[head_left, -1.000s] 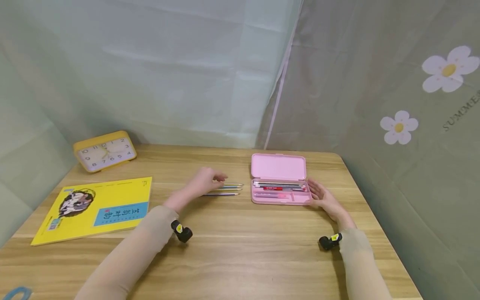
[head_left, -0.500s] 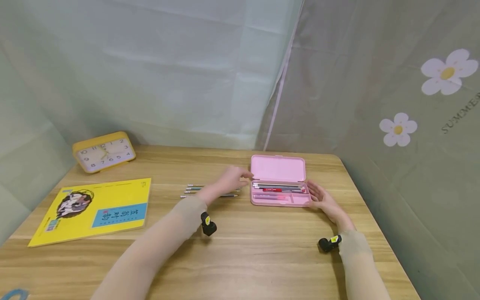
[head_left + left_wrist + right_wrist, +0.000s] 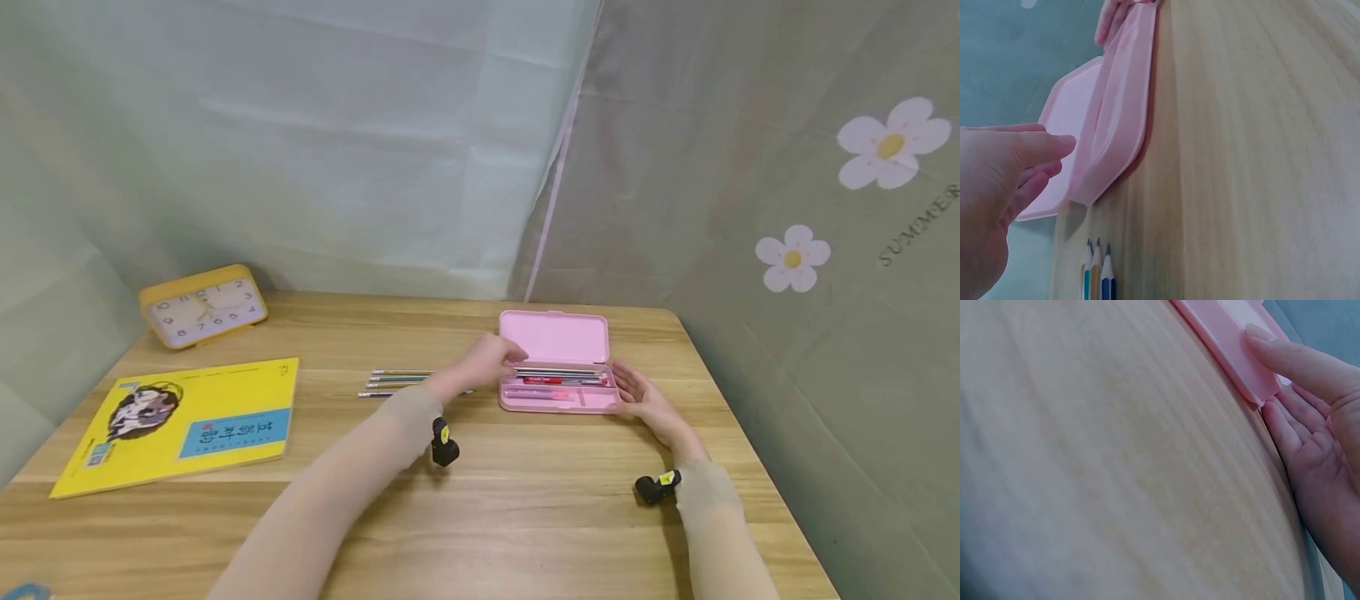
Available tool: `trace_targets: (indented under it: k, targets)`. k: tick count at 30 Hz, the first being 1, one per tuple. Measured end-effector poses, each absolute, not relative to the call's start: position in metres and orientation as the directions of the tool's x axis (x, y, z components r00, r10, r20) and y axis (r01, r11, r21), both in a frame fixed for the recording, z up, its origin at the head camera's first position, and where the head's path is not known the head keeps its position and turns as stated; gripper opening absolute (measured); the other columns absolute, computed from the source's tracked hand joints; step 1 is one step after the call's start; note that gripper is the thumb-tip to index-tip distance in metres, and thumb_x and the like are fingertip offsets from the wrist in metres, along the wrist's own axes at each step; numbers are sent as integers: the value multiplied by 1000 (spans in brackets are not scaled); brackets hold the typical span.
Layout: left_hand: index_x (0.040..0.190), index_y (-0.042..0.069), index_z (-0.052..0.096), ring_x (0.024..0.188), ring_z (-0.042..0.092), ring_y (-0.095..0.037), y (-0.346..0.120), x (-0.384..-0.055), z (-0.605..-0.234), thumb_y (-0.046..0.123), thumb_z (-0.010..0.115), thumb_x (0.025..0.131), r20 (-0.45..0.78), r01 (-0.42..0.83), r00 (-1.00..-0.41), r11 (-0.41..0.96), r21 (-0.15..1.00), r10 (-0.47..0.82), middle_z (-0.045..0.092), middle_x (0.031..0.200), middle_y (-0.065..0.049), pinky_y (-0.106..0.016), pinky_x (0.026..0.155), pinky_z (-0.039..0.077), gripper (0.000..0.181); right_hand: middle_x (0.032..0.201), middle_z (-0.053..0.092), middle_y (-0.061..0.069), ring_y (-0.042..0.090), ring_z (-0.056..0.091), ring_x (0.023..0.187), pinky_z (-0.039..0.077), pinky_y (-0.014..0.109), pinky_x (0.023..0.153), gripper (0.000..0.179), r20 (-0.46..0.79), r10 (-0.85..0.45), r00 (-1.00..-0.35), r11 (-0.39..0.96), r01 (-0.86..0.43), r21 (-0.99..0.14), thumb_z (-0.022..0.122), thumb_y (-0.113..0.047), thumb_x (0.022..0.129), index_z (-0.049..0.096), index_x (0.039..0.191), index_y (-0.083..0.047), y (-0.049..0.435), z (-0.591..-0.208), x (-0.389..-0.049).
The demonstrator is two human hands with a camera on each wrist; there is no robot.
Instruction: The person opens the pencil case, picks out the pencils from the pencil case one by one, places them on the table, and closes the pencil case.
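A pink pencil case (image 3: 553,335) lies with its lid raised. Inside are several dark pencils (image 3: 558,372), a red pen (image 3: 542,380) and a pinkish pen (image 3: 536,393). My left hand (image 3: 486,360) is over the case's left end, fingers loosely extended; the left wrist view shows nothing between the thumb and fingers. My right hand (image 3: 647,402) holds the right end of the case, its thumb (image 3: 1285,353) over the rim and its fingers at the end wall. Several sharpened pencils (image 3: 393,377) lie side by side left of the case, partly hidden by the left arm.
On the left of the wooden table (image 3: 525,517) are a yellow book (image 3: 247,392) and, behind it, a yellow alarm clock (image 3: 206,308). Part of a blue ring-shaped thing (image 3: 28,592) shows at the front left corner. Hanging cloth (image 3: 337,167) rises behind the table.
My left hand has moved right, from above the loose pencils to the left end of the pencil case, uncovering the pencils' eraser ends. My right hand has stayed at the case.
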State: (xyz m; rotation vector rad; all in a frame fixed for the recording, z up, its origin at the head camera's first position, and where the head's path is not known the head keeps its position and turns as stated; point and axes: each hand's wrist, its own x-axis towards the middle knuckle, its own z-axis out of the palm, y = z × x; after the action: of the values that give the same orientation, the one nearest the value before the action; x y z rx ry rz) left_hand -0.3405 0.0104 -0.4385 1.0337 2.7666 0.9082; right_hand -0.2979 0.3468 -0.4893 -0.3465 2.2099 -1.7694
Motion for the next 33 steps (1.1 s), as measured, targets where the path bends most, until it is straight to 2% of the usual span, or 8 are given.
trace_targets:
  k: [6, 14, 19, 28, 33]
  targets:
    - [115, 0, 70, 108, 67, -24, 18, -343, -444, 1, 70, 86, 113, 590, -761, 608, 531, 639, 72, 115, -12, -34, 98, 53, 30, 163, 9, 23, 40, 10, 149, 33, 9, 107, 92, -61, -372, -926, 195, -14, -981, 66, 5, 85, 6, 155, 2, 347, -490, -300]
    - [115, 1, 70, 109, 66, -23, 23, -343, -447, 3, 71, 87, 57, 561, -775, 644, 520, 629, 72, 113, -12, -36, 98, 53, 28, 163, 9, 21, 38, 10, 150, 32, 13, 111, 93, -77, -360, -930, 208, 0, -978, 68, 3, 85, 6, 155, 1, 347, -489, -299]
    - [114, 1, 71, 102, 67, -22, 22, -343, -449, 2, 70, 87, 60, 572, -768, 641, 512, 638, 72, 109, -11, -35, 94, 54, 27, 163, 10, 21, 37, 11, 150, 30, 16, 114, 93, -74, -357, -931, 216, -5, -976, 68, 3, 85, 7, 155, 1, 346, -489, -299]
    - [115, 1, 70, 104, 66, -22, 24, -342, -446, 1, 68, 89, 27, 546, -777, 653, 526, 628, 72, 108, -11, -35, 95, 54, 27, 163, 11, 21, 38, 10, 150, 33, 9, 108, 92, -68, -357, -932, 210, -9, -978, 68, 4, 85, 8, 155, 1, 346, -490, -300]
    - [116, 2, 70, 103, 67, -22, 26, -344, -448, 1, 68, 88, 20, 555, -774, 664, 502, 632, 73, 106, -10, -33, 95, 54, 27, 163, 10, 21, 38, 11, 150, 32, 13, 111, 94, -78, -358, -930, 201, 5, -980, 68, 4, 85, 7, 155, 1, 345, -489, -299]
